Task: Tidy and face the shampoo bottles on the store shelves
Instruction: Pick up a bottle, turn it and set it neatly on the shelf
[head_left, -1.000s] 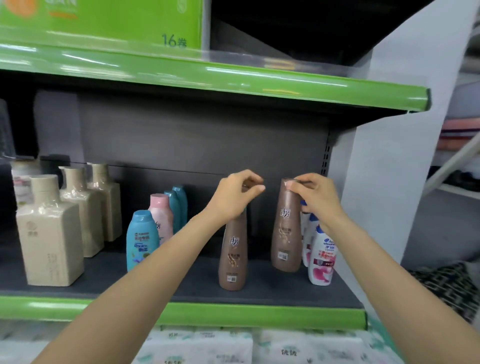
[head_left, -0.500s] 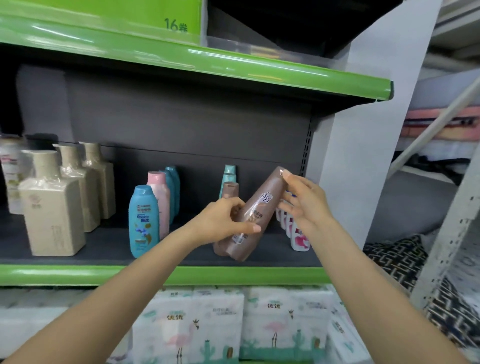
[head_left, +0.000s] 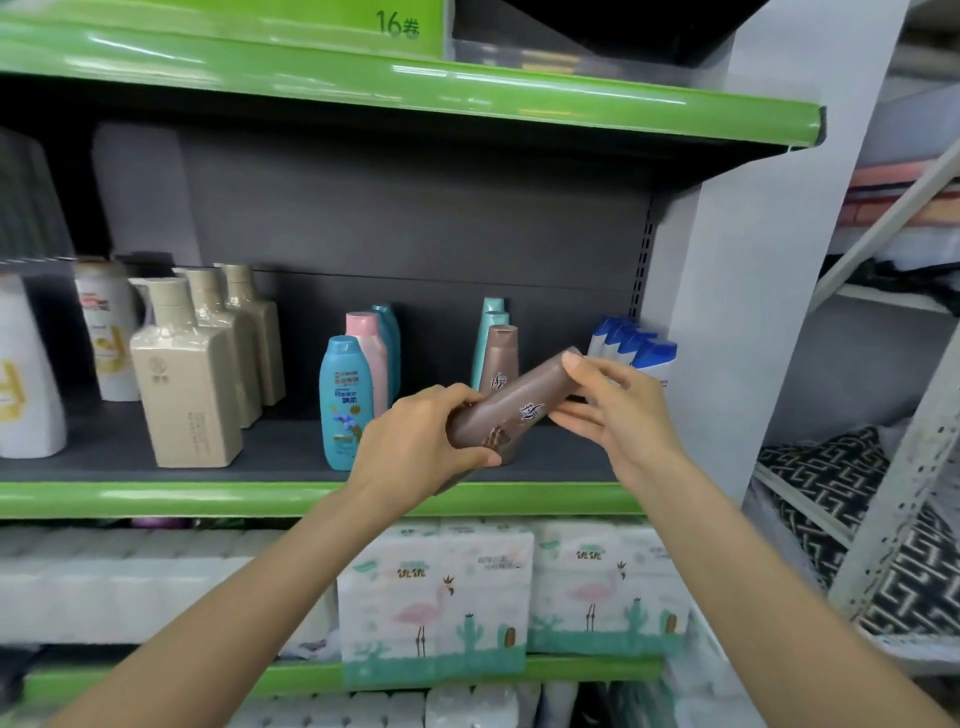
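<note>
Left hand (head_left: 423, 447): curled round the wide base end of brown shampoo bottle (head_left: 511, 408), thumb along the near side. Right hand (head_left: 618, 410): fingers nearly straight, fingertips (head_left: 574, 361) touching the cap end, no closed grasp visible. Held bottle: tilted, cap up and to the right, label facing the camera, raised in front of the dark shelf (head_left: 270, 457), just above its green front edge. Directly behind: second brown bottle (head_left: 501, 358), upright, with teal bottles (head_left: 491, 312) at its back. Right of that: row of white bottles with blue caps (head_left: 647, 356), against the white upright. Left of the hands: blue bottle (head_left: 345, 402), pink-capped bottle (head_left: 366, 345) behind it. Further left: beige square bottles (head_left: 187, 384), front to back. Lower shelf: tissue packs with flamingo print (head_left: 434, 597).
</note>
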